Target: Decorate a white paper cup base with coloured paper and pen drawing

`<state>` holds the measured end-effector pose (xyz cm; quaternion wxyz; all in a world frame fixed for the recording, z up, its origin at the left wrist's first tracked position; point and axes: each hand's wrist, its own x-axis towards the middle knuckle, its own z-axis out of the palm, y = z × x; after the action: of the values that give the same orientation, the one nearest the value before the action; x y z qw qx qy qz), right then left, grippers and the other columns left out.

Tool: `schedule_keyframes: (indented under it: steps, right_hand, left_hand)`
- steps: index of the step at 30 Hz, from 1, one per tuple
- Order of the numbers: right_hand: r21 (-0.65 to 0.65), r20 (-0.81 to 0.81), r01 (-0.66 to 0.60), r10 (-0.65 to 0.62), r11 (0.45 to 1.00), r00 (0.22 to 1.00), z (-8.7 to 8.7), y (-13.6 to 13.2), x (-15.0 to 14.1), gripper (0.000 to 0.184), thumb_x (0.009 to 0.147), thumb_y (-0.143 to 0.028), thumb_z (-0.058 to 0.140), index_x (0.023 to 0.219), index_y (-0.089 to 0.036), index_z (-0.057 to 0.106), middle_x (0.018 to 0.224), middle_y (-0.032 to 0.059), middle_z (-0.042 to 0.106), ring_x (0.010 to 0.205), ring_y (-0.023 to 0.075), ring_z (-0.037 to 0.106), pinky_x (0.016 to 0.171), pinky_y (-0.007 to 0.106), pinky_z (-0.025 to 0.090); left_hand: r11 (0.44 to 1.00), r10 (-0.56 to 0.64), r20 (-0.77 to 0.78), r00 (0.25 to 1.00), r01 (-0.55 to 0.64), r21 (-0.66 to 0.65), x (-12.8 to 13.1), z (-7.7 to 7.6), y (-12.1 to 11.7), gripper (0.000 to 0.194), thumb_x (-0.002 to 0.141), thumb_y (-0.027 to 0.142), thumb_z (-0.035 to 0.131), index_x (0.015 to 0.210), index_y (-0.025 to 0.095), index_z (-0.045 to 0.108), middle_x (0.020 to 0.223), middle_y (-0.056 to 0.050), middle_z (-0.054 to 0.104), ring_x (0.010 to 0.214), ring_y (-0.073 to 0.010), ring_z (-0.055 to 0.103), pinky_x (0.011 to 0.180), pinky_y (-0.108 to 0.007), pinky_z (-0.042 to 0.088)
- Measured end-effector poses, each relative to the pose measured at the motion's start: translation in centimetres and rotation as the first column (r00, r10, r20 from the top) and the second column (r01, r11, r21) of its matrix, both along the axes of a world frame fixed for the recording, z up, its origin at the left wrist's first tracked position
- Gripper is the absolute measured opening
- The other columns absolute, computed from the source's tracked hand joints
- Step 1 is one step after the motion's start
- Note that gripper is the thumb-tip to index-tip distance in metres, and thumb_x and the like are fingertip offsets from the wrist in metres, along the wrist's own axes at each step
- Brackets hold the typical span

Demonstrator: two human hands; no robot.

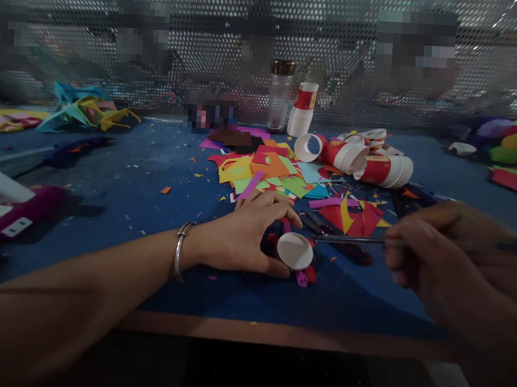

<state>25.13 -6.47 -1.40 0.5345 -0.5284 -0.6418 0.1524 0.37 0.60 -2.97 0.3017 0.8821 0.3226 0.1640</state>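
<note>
My left hand (247,231) rests on the blue table (124,168), fingers wrapped round a small paper cup (294,251) lying on its side, its white base towards me and coloured paper bits stuck to it. My right hand (438,257) is closed in a pinch on a thin dark metal tool (352,239), perhaps tweezers, whose tip points left at the cup. A silver bangle (180,248) circles my left wrist.
A heap of coloured paper scraps (272,171) lies beyond the cup. Red and white paper cups (374,165) lie toppled at back right, with a cup stack (303,110) and a clear jar (279,95) by the perforated screen. Folded paper shapes (84,110) sit back left.
</note>
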Motion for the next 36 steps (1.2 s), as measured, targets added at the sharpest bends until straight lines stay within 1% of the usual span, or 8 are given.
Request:
schedule_keyframes:
  steps: [2, 6, 10, 12, 15, 20, 30, 36]
  right_hand:
    - [-0.022, 0.009, -0.034, 0.034, 0.999, 0.999, 0.3, -0.5, -0.9, 0.032, 0.092, -0.038, 0.067, 0.063, -0.025, 0.066, 0.056, -0.0032, 0.06, 0.038, 0.0072, 0.053, 0.033, 0.019, 0.036]
    - [-0.076, -0.001, -0.014, 0.013, 0.997, 1.0, 0.6, -0.6, -1.7, 0.035, 0.092, -0.036, 0.067, 0.06, -0.024, 0.065, 0.059, -0.0041, 0.061, 0.041, 0.0045, 0.054, 0.039, 0.015, 0.041]
    - [-0.129, 0.036, -0.146, 0.151, 0.981, 0.988, 0.3, -0.2, -1.3, 0.027, 0.089, -0.036, 0.072, 0.065, -0.024, 0.067, 0.059, -0.004, 0.063, 0.045, 0.0066, 0.057, 0.042, 0.015, 0.046]
    - [-0.168, 0.02, -0.175, 0.181, 0.97, 0.983, 0.2, -0.1, -1.3, 0.023, 0.087, -0.037, 0.075, 0.07, -0.024, 0.068, 0.061, -0.0039, 0.065, 0.048, 0.0078, 0.059, 0.044, 0.015, 0.048]
    - [-0.211, -0.021, -0.165, 0.164, 0.963, 0.986, 0.1, -0.2, -1.7, 0.023, 0.086, -0.041, 0.075, 0.073, -0.023, 0.069, 0.064, -0.0029, 0.066, 0.052, 0.0086, 0.061, 0.046, 0.016, 0.05]
    - [-0.257, -0.009, -0.166, 0.169, 0.952, 0.986, 0.2, -0.3, -2.1, 0.025, 0.09, -0.044, 0.07, 0.076, -0.023, 0.07, 0.067, -0.0005, 0.068, 0.054, 0.0108, 0.062, 0.047, 0.02, 0.052]
    - [-0.315, 0.055, -0.214, 0.243, 0.924, 0.968, -0.2, 0.1, -2.0, 0.022, 0.091, -0.046, 0.069, 0.082, -0.026, 0.07, 0.069, -0.0027, 0.07, 0.052, 0.0093, 0.063, 0.05, 0.018, 0.052]
    - [-0.315, 0.122, -0.258, 0.309, 0.913, 0.943, -0.4, 0.7, -1.7, 0.022, 0.093, -0.045, 0.066, 0.085, -0.024, 0.069, 0.068, -0.0011, 0.071, 0.052, 0.0107, 0.064, 0.049, 0.02, 0.053]
  left_hand:
    - [1.0, 0.012, -0.01, 1.0, -0.012, 0.004, 0.0, 0.1, 0.0, 0.059, 0.066, 0.042, 0.087, 0.116, 0.025, 0.061, 0.139, -0.012, 0.051, 0.141, -0.036, 0.037, 0.117, -0.06, 0.026]
    - [1.0, -0.01, -0.008, 1.0, 0.01, 0.007, -0.1, 0.0, 0.1, 0.057, 0.067, 0.042, 0.086, 0.116, 0.025, 0.063, 0.139, -0.011, 0.05, 0.141, -0.0362, 0.038, 0.117, -0.061, 0.026]
    - [0.999, -0.04, 0.007, 0.999, 0.039, 0.033, -0.1, -0.3, 0.3, 0.056, 0.068, 0.044, 0.085, 0.116, 0.024, 0.064, 0.137, -0.012, 0.051, 0.138, -0.0346, 0.04, 0.115, -0.058, 0.03]
    - [0.998, -0.043, 0.013, 0.999, 0.042, 0.049, -0.2, -0.4, 0.3, 0.055, 0.069, 0.046, 0.085, 0.115, 0.024, 0.064, 0.136, -0.012, 0.052, 0.137, -0.0341, 0.041, 0.114, -0.056, 0.032]
    - [0.997, -0.048, 0.023, 0.999, 0.046, 0.064, -0.2, -0.5, 0.4, 0.051, 0.07, 0.046, 0.084, 0.113, 0.025, 0.065, 0.134, -0.011, 0.054, 0.136, -0.0338, 0.043, 0.114, -0.055, 0.034]
    - [0.997, -0.054, 0.023, 0.998, 0.053, 0.053, -0.2, -0.5, 0.4, 0.048, 0.071, 0.044, 0.084, 0.111, 0.024, 0.065, 0.133, -0.011, 0.056, 0.137, -0.0329, 0.044, 0.114, -0.054, 0.033]
    - [0.997, -0.064, 0.018, 0.998, 0.063, 0.039, -0.1, -0.5, 0.6, 0.047, 0.071, 0.04, 0.086, 0.11, 0.024, 0.066, 0.134, -0.01, 0.056, 0.137, -0.031, 0.044, 0.114, -0.052, 0.033]
    - [0.997, -0.072, 0.017, 0.997, 0.071, 0.028, -0.2, -0.5, 0.6, 0.047, 0.071, 0.039, 0.086, 0.11, 0.023, 0.065, 0.133, -0.01, 0.057, 0.134, -0.0298, 0.046, 0.113, -0.05, 0.035]
